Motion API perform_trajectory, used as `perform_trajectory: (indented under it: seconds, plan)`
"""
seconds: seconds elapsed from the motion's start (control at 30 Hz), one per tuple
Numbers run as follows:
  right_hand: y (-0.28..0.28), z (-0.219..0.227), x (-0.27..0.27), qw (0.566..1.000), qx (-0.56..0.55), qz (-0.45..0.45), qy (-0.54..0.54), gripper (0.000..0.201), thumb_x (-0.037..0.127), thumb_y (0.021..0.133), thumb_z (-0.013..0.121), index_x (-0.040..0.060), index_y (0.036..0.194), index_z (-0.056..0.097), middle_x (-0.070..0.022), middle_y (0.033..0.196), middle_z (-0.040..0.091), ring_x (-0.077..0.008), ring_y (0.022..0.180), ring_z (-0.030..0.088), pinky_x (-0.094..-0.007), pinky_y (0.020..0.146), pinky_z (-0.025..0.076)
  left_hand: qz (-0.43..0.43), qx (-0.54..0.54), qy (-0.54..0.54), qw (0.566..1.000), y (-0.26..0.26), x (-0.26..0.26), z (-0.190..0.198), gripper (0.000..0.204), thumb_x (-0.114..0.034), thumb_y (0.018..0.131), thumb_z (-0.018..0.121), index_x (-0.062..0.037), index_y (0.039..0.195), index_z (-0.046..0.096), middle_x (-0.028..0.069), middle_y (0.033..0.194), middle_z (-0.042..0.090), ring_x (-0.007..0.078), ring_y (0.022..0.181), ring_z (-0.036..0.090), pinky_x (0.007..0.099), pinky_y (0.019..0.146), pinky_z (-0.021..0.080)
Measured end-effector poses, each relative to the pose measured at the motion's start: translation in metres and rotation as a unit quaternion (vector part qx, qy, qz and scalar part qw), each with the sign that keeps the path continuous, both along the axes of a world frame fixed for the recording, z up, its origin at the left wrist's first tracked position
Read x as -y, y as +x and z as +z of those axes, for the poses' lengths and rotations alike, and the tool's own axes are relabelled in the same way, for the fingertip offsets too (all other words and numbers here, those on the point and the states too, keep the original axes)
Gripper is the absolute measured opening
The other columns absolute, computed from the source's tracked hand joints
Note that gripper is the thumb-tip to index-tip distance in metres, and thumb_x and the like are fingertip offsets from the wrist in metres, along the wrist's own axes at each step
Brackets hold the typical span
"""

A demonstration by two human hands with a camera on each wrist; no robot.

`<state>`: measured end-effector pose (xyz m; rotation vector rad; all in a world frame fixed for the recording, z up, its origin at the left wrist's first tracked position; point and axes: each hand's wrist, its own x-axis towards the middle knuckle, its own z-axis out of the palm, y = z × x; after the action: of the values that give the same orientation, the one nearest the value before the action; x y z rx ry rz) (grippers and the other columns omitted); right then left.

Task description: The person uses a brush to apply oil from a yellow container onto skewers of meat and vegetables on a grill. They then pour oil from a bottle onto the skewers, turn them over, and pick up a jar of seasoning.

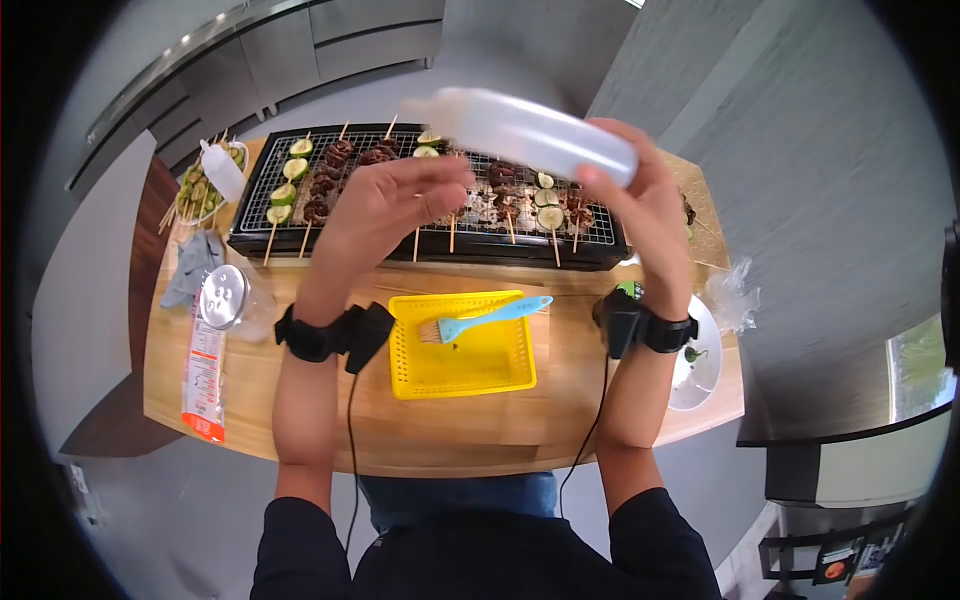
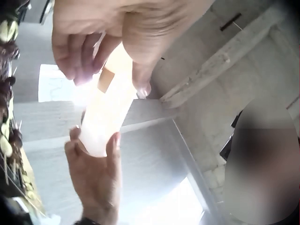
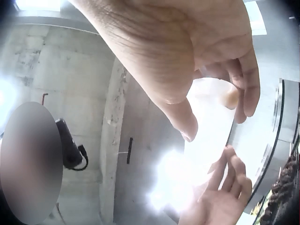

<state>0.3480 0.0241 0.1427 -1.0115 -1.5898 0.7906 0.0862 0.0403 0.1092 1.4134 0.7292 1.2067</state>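
Observation:
A translucent white squeeze bottle [image 1: 535, 132] is tilted over the grill, its narrow end toward the left and blurred. My right hand [image 1: 652, 205] grips it near the base, thumb on one side and fingers on the other, as the right wrist view also shows. Just below the narrow end, my left hand [image 1: 385, 205] has its fingers extended and slightly bent, overlapping the bottle in the left wrist view. Beneath both hands stands the black grill [image 1: 425, 248] with skewers of zucchini slices [image 1: 283, 193] and dark meat [image 1: 325, 185] across its wire rack.
A yellow basket [image 1: 465, 375] holds a blue basting brush [image 1: 500, 312]. At left are a second squeeze bottle [image 1: 222, 172], a shaker jar [image 1: 224, 297], a grey cloth [image 1: 190, 268] and a seasoning packet [image 1: 204, 375]. A white plate [image 1: 700, 375] and crumpled plastic [image 1: 735, 295] lie at right.

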Motion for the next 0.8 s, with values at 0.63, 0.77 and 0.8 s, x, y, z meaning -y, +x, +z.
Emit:
perform_trajectory:
  seconds: [0.63, 0.77, 0.8]
  plan:
    - [0.128, -0.042, -0.036, 0.926, 0.105, -0.360, 0.051, 0.060, 0.038, 0.087, 0.070, -0.0019, 0.127, 0.051, -0.0166, 0.100, 0.065, -0.0188, 0.076, 0.064, -0.0315, 0.071, 0.052, 0.028, -0.470, -0.028, 0.882, -0.038, -0.028, -0.035, 0.035, -0.027, 0.080, 0.072, 0.0076, 0.079, 0.069, 0.0100, 0.064, 0.065, 0.0141, 0.059, 0.063, 0.0280, 0.056, 0.048]
    - [0.125, -0.045, -0.036, 0.941, 0.075, -0.326, 0.046, 0.058, 0.037, 0.087, 0.070, 0.0010, 0.128, 0.051, -0.0182, 0.103, 0.065, -0.0210, 0.078, 0.066, -0.0331, 0.072, 0.052, 0.037, -0.510, 0.035, 0.859, -0.039, -0.025, -0.035, 0.035, -0.027, 0.078, 0.074, 0.0075, 0.078, 0.069, 0.0109, 0.062, 0.065, 0.0156, 0.057, 0.063, 0.0285, 0.055, 0.047]
    - [0.126, -0.047, -0.038, 0.938, 0.108, -0.326, 0.043, 0.057, 0.035, 0.086, 0.070, 0.0024, 0.129, 0.051, -0.0186, 0.104, 0.065, -0.0222, 0.080, 0.066, -0.0339, 0.074, 0.052, 0.036, -0.513, 0.036, 0.857, -0.038, -0.025, -0.036, 0.035, -0.027, 0.078, 0.074, 0.0075, 0.078, 0.069, 0.0109, 0.062, 0.065, 0.0156, 0.057, 0.063, 0.0285, 0.055, 0.047]
